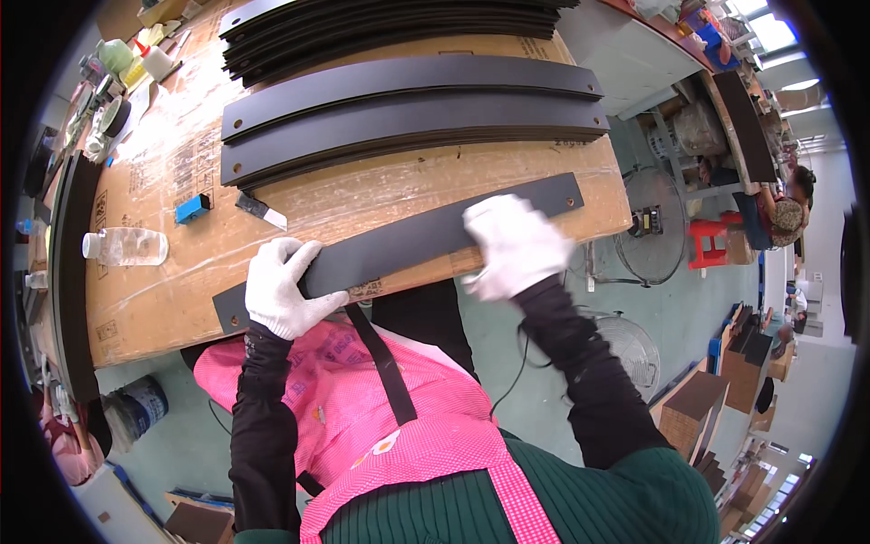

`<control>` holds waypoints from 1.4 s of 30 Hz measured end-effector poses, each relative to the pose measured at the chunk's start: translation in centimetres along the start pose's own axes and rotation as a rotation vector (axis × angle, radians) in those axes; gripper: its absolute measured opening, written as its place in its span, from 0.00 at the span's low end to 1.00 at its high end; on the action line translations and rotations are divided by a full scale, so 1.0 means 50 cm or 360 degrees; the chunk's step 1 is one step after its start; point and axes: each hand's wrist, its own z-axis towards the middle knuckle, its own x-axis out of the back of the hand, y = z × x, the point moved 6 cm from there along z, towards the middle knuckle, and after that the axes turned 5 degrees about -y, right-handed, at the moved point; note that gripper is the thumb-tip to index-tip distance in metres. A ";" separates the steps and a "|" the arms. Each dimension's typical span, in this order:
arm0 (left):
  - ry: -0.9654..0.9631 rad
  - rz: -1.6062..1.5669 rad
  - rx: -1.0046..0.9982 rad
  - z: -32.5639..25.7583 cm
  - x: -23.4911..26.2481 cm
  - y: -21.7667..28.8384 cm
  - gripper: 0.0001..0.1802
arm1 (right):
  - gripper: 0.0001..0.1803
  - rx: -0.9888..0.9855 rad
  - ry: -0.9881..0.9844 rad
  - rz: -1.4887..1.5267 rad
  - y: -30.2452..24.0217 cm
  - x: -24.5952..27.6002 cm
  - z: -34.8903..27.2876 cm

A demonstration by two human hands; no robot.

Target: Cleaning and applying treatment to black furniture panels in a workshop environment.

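One long dark grey strip (399, 247) with a hole at each end lies slantwise along the near edge of the cardboard-covered table (362, 190). Close to its left end, my left hand (286, 288), in a white glove, straddles the strip with thumb and fingers at its two edges. My right hand (517, 243), also gloved in white, is over the strip's right half. Motion smears its fingers, and whether it holds anything is hidden. Beyond the strip, a small blue block (192, 209) and a black-and-white tool, perhaps a blade (261, 210), lie on the table.
Similar strips form a stack (417, 122) across the table, with another stack (390, 29) behind it. At the left are a clear plastic bottle (127, 246) and a dark long panel (71, 272). A floor fan (651, 222) and red stool (709, 243) stand to the right.
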 end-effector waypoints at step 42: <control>0.0014 0.0216 0.0268 -0.191 0.158 -0.196 0.56 | 0.48 0.0012 -0.0048 0.0037 -0.014 0.029 0.107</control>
